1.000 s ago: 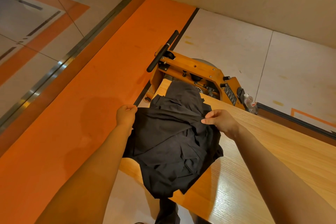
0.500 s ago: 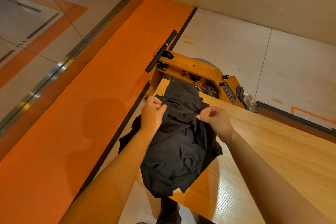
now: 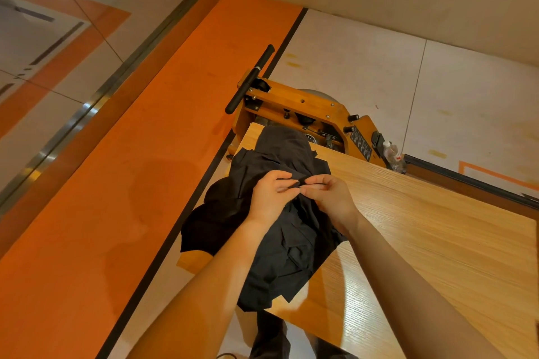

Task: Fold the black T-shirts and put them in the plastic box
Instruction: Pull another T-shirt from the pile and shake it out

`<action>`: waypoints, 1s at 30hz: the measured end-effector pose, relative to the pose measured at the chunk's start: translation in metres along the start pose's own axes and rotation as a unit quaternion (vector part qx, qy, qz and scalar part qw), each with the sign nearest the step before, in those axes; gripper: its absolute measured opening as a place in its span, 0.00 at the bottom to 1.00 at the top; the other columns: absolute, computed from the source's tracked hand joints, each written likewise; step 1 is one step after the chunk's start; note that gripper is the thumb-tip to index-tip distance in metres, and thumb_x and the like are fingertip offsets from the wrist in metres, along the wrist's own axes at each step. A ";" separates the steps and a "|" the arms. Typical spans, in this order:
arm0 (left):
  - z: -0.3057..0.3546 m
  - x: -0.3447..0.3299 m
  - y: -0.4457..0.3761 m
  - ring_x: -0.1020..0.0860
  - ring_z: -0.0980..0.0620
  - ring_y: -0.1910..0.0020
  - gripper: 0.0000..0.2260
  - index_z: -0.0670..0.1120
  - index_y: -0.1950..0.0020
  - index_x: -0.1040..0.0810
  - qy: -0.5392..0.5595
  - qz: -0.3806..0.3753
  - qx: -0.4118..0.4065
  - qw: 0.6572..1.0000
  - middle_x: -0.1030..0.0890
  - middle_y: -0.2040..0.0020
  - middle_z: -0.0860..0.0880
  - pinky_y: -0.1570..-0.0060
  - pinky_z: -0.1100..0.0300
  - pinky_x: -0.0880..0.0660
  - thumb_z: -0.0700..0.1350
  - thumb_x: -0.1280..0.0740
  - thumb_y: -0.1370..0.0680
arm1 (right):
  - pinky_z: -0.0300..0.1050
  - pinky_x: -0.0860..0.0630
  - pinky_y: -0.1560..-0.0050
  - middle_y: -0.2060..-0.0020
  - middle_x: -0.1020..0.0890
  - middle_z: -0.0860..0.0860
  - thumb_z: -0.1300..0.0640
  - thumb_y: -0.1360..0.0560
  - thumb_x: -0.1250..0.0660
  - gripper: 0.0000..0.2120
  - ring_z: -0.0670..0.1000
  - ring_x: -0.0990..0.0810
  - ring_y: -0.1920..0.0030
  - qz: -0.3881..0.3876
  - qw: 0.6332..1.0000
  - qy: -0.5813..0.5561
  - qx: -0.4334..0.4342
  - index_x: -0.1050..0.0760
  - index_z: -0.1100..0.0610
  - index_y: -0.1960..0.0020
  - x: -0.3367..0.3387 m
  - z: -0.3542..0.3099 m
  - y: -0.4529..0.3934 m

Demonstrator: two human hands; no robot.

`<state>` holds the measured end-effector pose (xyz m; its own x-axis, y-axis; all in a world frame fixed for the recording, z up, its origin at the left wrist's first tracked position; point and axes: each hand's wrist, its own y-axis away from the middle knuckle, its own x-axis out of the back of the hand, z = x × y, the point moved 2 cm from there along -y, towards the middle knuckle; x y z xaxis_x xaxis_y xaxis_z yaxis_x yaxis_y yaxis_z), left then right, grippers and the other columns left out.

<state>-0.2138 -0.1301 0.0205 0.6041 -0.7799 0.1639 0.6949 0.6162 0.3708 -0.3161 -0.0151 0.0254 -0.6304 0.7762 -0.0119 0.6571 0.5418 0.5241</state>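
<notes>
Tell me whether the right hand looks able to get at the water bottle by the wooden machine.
Probably not as things stand: the right hand pinches the black T-shirts, and the water bottle stands beyond the wooden table's far edge, well past it.

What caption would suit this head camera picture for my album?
Both hands, left hand and right hand, pinch a heap of black T-shirts on a wooden table.

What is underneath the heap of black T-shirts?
The black T-shirts lie on the wooden table, part of them hanging over its left edge. Both hands, left hand and right hand, pinch cloth on top. Anything beneath the heap is covered.
</notes>
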 end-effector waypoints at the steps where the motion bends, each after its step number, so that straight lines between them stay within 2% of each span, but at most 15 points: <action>1: 0.000 0.000 0.000 0.19 0.54 0.46 0.17 0.42 0.41 0.24 -0.009 -0.007 -0.005 1.000 0.18 0.46 0.45 0.43 0.59 0.23 0.35 0.26 0.28 | 0.30 0.28 0.70 0.62 0.14 0.53 0.68 0.29 0.26 0.09 0.42 0.18 0.68 -0.002 1.000 -0.001 0.002 0.21 0.60 0.51 0.000 0.000 0.000; 5: 0.002 0.002 -0.001 0.18 0.56 0.50 0.17 0.43 0.41 0.24 -0.052 -0.019 -0.031 0.998 0.17 0.49 0.45 0.46 0.63 0.22 0.35 0.26 0.28 | 0.31 0.26 0.68 0.61 0.14 0.54 0.67 0.28 0.26 0.09 0.44 0.17 0.65 -0.017 1.000 -0.006 0.002 0.20 0.60 0.50 0.000 0.001 0.000; 9: 0.004 0.003 -0.002 0.20 0.61 0.56 0.14 0.45 0.45 0.22 -0.105 0.001 -0.041 0.994 0.18 0.56 0.52 0.55 0.71 0.25 0.38 0.25 0.29 | 0.41 0.21 0.52 0.57 0.13 0.55 0.67 0.29 0.26 0.11 0.51 0.15 0.54 -0.033 0.999 -0.015 0.004 0.20 0.60 0.48 0.004 0.004 -0.001; 12: 0.004 0.002 -0.001 0.21 0.61 0.58 0.12 0.46 0.49 0.23 -0.117 0.025 -0.041 0.992 0.21 0.60 0.56 0.56 0.71 0.25 0.38 0.24 0.29 | 0.42 0.21 0.49 0.58 0.14 0.53 0.68 0.31 0.24 0.13 0.51 0.16 0.54 -0.044 0.999 0.018 0.010 0.20 0.59 0.49 0.005 0.006 -0.002; 15: 0.003 0.005 -0.001 0.21 0.59 0.57 0.12 0.47 0.51 0.24 -0.116 0.037 -0.032 0.992 0.21 0.59 0.55 0.56 0.70 0.26 0.38 0.25 0.29 | 0.44 0.20 0.49 0.60 0.16 0.53 0.65 0.31 0.23 0.09 0.51 0.17 0.56 -0.072 0.988 0.131 0.030 0.19 0.56 0.53 0.012 0.010 -0.003; 17: 0.002 0.012 0.000 0.21 0.58 0.56 0.11 0.47 0.50 0.23 -0.102 0.043 -0.024 0.994 0.21 0.57 0.53 0.55 0.71 0.26 0.38 0.25 0.28 | 0.46 0.21 0.50 0.60 0.16 0.52 0.61 0.29 0.24 0.05 0.51 0.17 0.56 -0.117 0.966 0.227 0.048 0.19 0.55 0.57 0.017 0.012 -0.003; 18: 0.002 0.017 0.000 0.21 0.58 0.56 0.10 0.46 0.50 0.23 -0.094 0.047 -0.020 0.994 0.20 0.56 0.52 0.55 0.70 0.26 0.38 0.26 0.28 | 0.46 0.22 0.52 0.62 0.17 0.50 0.60 0.29 0.25 0.05 0.49 0.18 0.59 -0.135 0.947 0.286 0.058 0.20 0.54 0.60 0.021 0.013 -0.003; 20: 0.002 0.030 0.000 0.21 0.58 0.56 0.10 0.45 0.49 0.23 -0.079 0.062 -0.010 0.995 0.20 0.55 0.51 0.55 0.69 0.26 0.39 0.26 0.27 | 0.46 0.27 0.56 0.67 0.21 0.45 0.58 0.28 0.26 0.12 0.47 0.23 0.63 -0.149 0.898 0.408 0.072 0.25 0.49 0.66 0.029 0.017 -0.005; 22: 0.002 0.045 -0.002 0.22 0.58 0.56 0.11 0.44 0.47 0.22 -0.067 0.096 0.005 0.993 0.20 0.56 0.53 0.56 0.68 0.27 0.40 0.26 0.27 | 0.48 0.27 0.55 0.67 0.21 0.47 0.55 0.28 0.25 0.12 0.49 0.22 0.62 -0.143 0.883 0.443 0.061 0.25 0.50 0.67 0.038 0.021 -0.006; 24: 0.001 0.059 -0.005 0.22 0.58 0.56 0.10 0.45 0.47 0.22 -0.065 0.127 0.019 0.990 0.21 0.56 0.53 0.56 0.67 0.27 0.39 0.26 0.27 | 0.47 0.25 0.55 0.64 0.19 0.53 0.56 0.28 0.25 0.10 0.50 0.21 0.61 -0.131 0.920 0.366 0.053 0.21 0.60 0.64 0.045 0.023 -0.004; 26: -0.001 0.070 -0.006 0.21 0.53 0.54 0.10 0.46 0.48 0.22 -0.069 0.147 0.026 0.986 0.20 0.55 0.50 0.53 0.61 0.26 0.39 0.27 0.27 | 0.38 0.24 0.55 0.62 0.17 0.56 0.61 0.26 0.27 0.08 0.48 0.19 0.60 -0.109 0.963 0.243 0.042 0.19 0.67 0.59 0.046 0.022 0.001; 28: -0.004 0.076 -0.008 0.20 0.50 0.53 0.09 0.46 0.50 0.22 -0.064 0.158 0.032 0.985 0.20 0.57 0.49 0.50 0.55 0.24 0.39 0.26 0.27 | 0.35 0.22 0.55 0.60 0.15 0.57 0.63 0.25 0.28 0.06 0.48 0.18 0.58 -0.078 0.985 0.150 0.028 0.17 0.67 0.55 0.044 0.022 0.004; 30: -0.005 0.079 -0.008 0.20 0.49 0.53 0.09 0.46 0.50 0.22 -0.065 0.159 0.037 0.985 0.20 0.57 0.50 0.48 0.52 0.23 0.39 0.26 0.28 | 0.37 0.20 0.55 0.57 0.14 0.57 0.63 0.24 0.29 0.05 0.52 0.17 0.55 -0.043 0.996 0.077 -0.004 0.18 0.65 0.52 0.040 0.024 0.005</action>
<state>-0.1700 -0.1958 0.0261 0.7285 -0.5594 0.3954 0.4460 0.8254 0.3460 -0.3280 0.0262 0.0070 -0.7405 0.6680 0.0733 0.5949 0.6009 0.5338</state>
